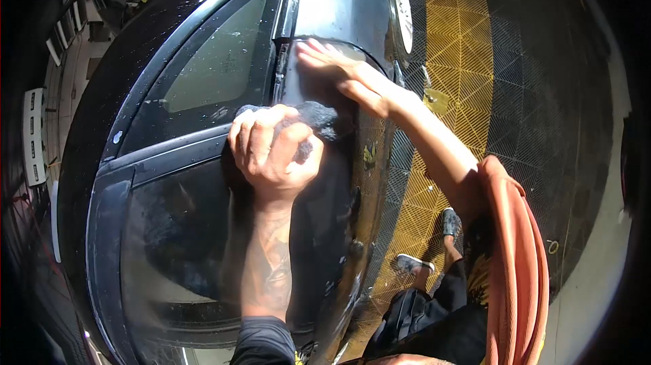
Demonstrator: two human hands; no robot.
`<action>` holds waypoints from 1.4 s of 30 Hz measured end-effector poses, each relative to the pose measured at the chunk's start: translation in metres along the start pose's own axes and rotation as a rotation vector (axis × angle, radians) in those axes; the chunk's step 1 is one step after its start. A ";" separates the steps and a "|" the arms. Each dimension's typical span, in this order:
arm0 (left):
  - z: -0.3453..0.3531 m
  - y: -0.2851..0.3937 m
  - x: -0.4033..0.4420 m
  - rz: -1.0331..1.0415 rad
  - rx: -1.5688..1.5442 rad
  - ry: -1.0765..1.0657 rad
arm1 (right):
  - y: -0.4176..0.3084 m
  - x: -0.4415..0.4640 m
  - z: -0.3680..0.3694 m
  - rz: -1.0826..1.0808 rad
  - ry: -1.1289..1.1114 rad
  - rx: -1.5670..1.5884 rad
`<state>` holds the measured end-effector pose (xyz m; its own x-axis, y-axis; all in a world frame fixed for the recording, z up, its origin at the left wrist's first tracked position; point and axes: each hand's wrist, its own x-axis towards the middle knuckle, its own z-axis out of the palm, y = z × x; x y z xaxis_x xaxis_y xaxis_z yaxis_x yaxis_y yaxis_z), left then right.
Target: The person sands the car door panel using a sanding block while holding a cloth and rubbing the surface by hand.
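Note:
My left hand [274, 151] is closed around a dark grey cloth [319, 121] and presses it on the black car door [312, 209], just below the rear corner of the side window [217, 66]. Part of the cloth spreads out to the right of the fingers. Further up and to the right, my right hand [346, 77] lies with its fingers stretched out on the glossy dark panel beside the door seam, holding nothing. Water drops or specks dot the window glass and its frame.
An orange hose or strap [512, 256] hangs over my right arm. Yellow and black floor tiles [458, 80] run along the car's right side, near a white-rimmed wheel [403, 12]. My feet stand on them. White slatted items [34, 136] are at the far left.

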<state>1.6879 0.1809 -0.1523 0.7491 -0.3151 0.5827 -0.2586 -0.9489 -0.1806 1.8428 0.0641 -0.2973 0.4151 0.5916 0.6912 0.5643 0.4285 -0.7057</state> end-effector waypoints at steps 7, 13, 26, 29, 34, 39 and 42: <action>0.000 0.001 0.001 -0.012 -0.015 0.011 | -0.003 0.013 -0.003 0.024 -0.006 0.021; 0.002 -0.001 0.000 -0.024 -0.021 0.029 | 0.002 -0.011 -0.003 0.040 0.020 0.021; 0.001 0.001 0.001 -0.007 -0.002 -0.001 | -0.004 -0.004 -0.006 0.076 0.022 0.015; 0.001 0.001 0.003 -0.004 -0.012 0.014 | -0.012 -0.027 0.011 0.138 0.090 -0.034; 0.000 0.001 0.000 -0.023 0.005 0.022 | -0.021 -0.004 0.035 0.136 0.199 -0.054; 0.003 -0.001 -0.002 -0.033 -0.021 0.040 | -0.031 0.004 0.047 0.158 0.235 -0.100; 0.001 0.001 -0.002 -0.027 -0.027 0.037 | -0.028 0.004 0.046 0.144 0.243 -0.079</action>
<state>1.6867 0.1807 -0.1540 0.7329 -0.2877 0.6165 -0.2550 -0.9563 -0.1430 1.7958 0.0859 -0.2813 0.6486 0.4573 0.6085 0.5372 0.2914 -0.7915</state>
